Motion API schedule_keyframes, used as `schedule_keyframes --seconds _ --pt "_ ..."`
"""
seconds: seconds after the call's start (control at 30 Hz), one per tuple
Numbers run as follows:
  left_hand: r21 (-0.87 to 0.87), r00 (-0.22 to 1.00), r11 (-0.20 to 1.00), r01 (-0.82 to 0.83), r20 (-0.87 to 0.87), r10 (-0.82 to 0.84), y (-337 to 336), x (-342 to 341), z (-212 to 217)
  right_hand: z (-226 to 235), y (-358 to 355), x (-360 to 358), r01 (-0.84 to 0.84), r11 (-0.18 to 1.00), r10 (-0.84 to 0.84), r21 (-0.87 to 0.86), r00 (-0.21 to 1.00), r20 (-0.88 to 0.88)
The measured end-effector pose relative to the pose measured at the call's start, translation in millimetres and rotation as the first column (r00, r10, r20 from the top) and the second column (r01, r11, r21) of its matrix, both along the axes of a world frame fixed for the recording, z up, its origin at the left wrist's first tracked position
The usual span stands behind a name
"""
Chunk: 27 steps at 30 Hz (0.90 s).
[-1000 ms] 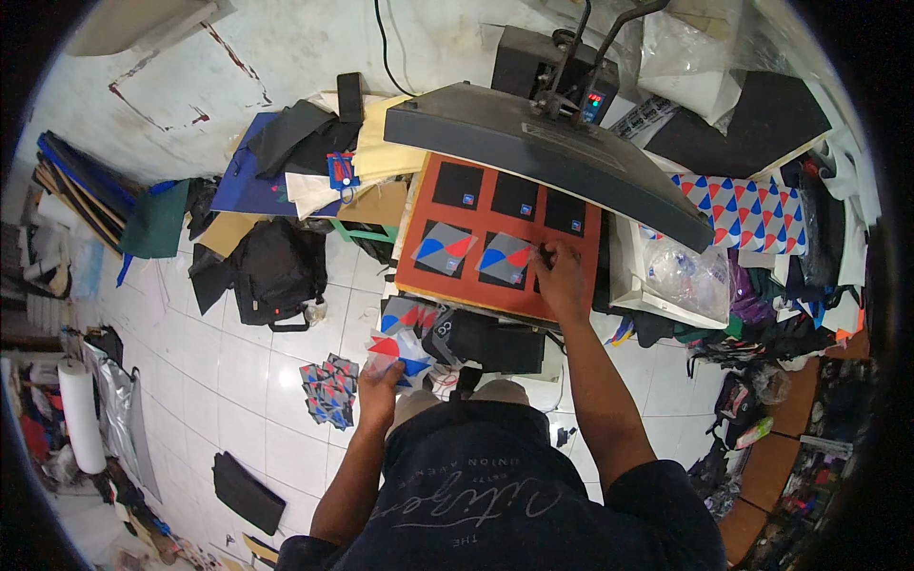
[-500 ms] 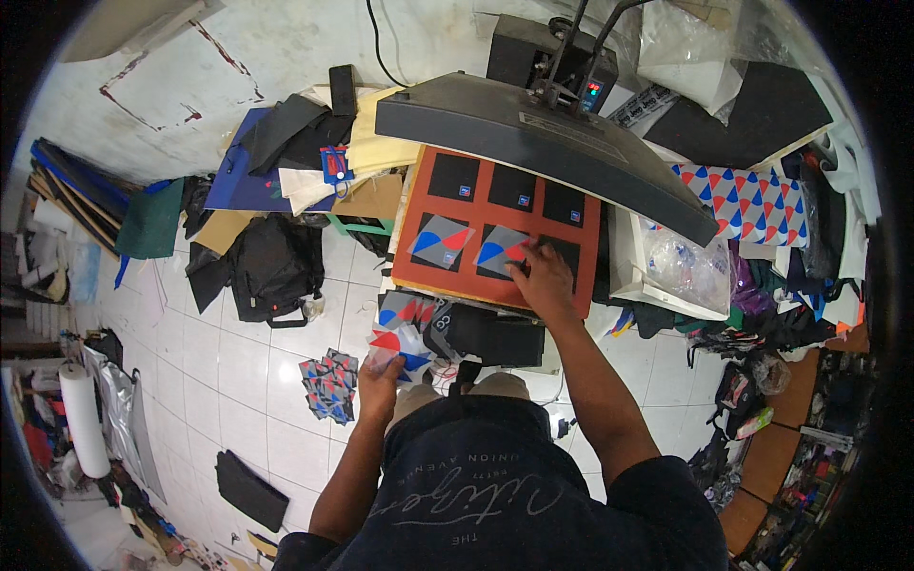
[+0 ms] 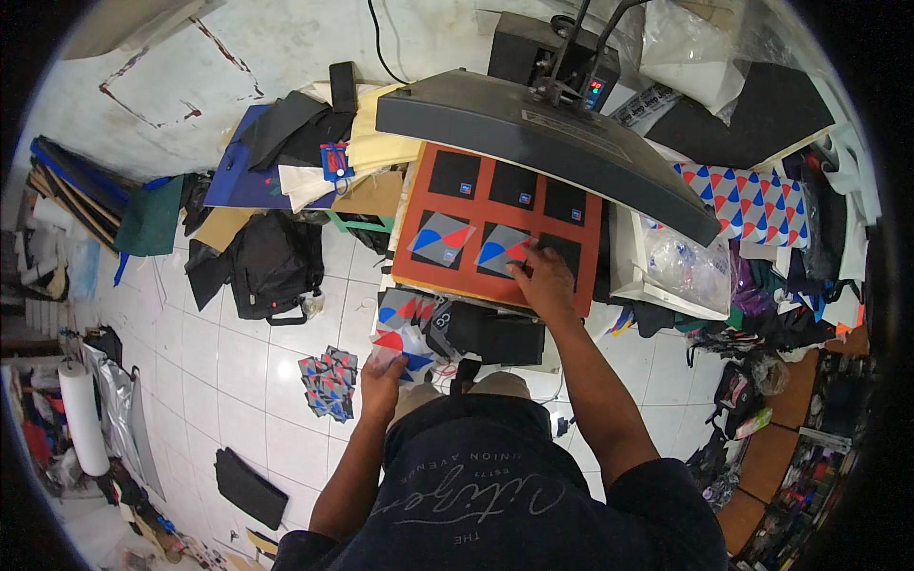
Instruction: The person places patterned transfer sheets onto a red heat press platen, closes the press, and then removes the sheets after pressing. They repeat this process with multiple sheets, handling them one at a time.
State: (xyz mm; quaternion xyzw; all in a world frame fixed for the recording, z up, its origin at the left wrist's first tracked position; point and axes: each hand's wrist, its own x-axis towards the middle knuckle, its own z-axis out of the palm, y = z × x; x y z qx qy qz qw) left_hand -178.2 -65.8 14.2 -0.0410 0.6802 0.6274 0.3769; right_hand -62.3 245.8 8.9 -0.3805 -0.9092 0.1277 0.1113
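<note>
Left fingers (image 3: pixel 385 361) pinch sheets (image 3: pixel 409 344) above tiles (image 3: pixel 243 366); right fingers (image 3: pixel 540 271), half-curled, hold unclear, overhang orange press bed (image 3: pixel 486 206).

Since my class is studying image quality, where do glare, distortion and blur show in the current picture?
Head view throughout: glare brightens the tiled floor beside the patch pile; fisheye curves the floor lines toward the rim, with black corners; clear plastic in the white box shines; left hand and right hand show no obvious motion blur.

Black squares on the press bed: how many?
6 black squares on the bed: three in the far row, three in the near. Patterned sheets partly cover the near left and middle ones; the right hand, the near right one.
</note>
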Motion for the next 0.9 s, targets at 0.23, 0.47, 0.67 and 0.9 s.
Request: schedule_keyframes --seconds 0.23,0.47,0.67,0.9 --pt "0.005 0.999 1.000 -0.003 0.035 0.002 2.5 -6.4 -2.4 9.4 5.6 -9.7 0.024 0.994 -0.020 -0.105 0.999 0.036" --pt "0.007 1.000 1.000 -0.022 0.005 0.022 4.0 -3.9 -3.5 5.7 6.5 -8.9 0.019 0.997 -0.014 -0.081 0.998 0.056" --pt "-0.016 0.999 0.999 0.039 -0.011 -0.039 4.5 -5.3 -3.3 6.0 6.3 -7.8 0.027 0.993 -0.021 -0.113 0.998 0.058" --pt "-0.007 1.000 1.000 0.019 -0.003 -0.019 1.5 -5.6 -15.9 4.8 8.0 -8.2 0.013 0.989 -0.013 -0.147 1.000 0.000"
